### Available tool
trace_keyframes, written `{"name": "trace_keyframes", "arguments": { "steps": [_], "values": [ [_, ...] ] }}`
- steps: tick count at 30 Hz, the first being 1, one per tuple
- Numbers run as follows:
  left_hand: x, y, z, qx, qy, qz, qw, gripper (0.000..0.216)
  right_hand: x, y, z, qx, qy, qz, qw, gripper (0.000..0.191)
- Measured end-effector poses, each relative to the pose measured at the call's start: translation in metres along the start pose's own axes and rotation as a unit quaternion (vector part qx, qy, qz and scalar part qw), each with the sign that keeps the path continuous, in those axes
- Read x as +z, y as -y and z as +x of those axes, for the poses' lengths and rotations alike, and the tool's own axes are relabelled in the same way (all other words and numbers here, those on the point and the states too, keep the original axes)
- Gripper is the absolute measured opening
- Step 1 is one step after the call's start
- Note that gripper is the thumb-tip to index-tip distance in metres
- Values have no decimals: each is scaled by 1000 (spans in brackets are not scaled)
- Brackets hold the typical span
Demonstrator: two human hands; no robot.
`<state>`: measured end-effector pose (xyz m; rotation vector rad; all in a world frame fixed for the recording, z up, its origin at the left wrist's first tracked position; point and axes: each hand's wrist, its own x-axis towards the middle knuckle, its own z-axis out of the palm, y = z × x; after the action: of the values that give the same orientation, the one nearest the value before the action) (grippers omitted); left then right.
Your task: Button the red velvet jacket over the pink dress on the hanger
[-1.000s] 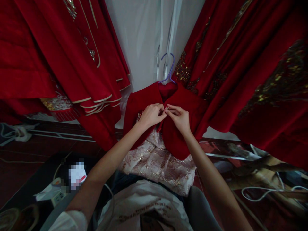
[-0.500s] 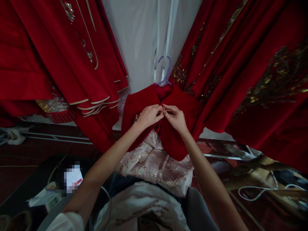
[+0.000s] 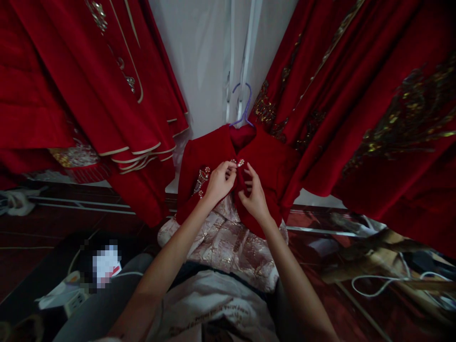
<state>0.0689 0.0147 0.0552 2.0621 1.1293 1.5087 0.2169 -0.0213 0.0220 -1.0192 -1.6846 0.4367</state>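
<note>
A red jacket (image 3: pixel 274 161) hangs on a purple hanger (image 3: pixel 246 107) in front of me, over a pale pink and gold patterned fabric (image 3: pixel 231 242) in my lap. At the jacket's neckline shows a sparkling jewelled clasp (image 3: pixel 241 162). My left hand (image 3: pixel 221 179) is closed at the jacket's front edge, fingertips beside the clasp. Just below the clasp on the other side, my right hand (image 3: pixel 255 192) has its fingers curled but apart, with nothing visible between them. A beaded ornament (image 3: pixel 202 178) decorates the jacket left of my left hand.
Red garments with light piping (image 3: pixel 142 118) hang at the left, and red garments with gold sequins (image 3: pixel 384 128) at the right. Behind stands a pale cabinet (image 3: pixel 203 57). A blurred lit screen (image 3: pixel 106 266) and a power strip (image 3: pixel 75 301) lie lower left; a white cable (image 3: pixel 370 285) lies lower right.
My right hand has let go near the neckline and moved down, its fingers spreading. My left hand has shifted slightly down, and the jewelled clasp has come into view.
</note>
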Motion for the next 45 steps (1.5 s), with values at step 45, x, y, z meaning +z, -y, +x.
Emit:
{"name": "trace_keyframes", "arguments": {
  "steps": [45],
  "values": [
    [-28, 73, -27, -130, -143, -61, 979, 24, 81, -5, 42, 38, -16, 32, 999, 34]
  ]
}}
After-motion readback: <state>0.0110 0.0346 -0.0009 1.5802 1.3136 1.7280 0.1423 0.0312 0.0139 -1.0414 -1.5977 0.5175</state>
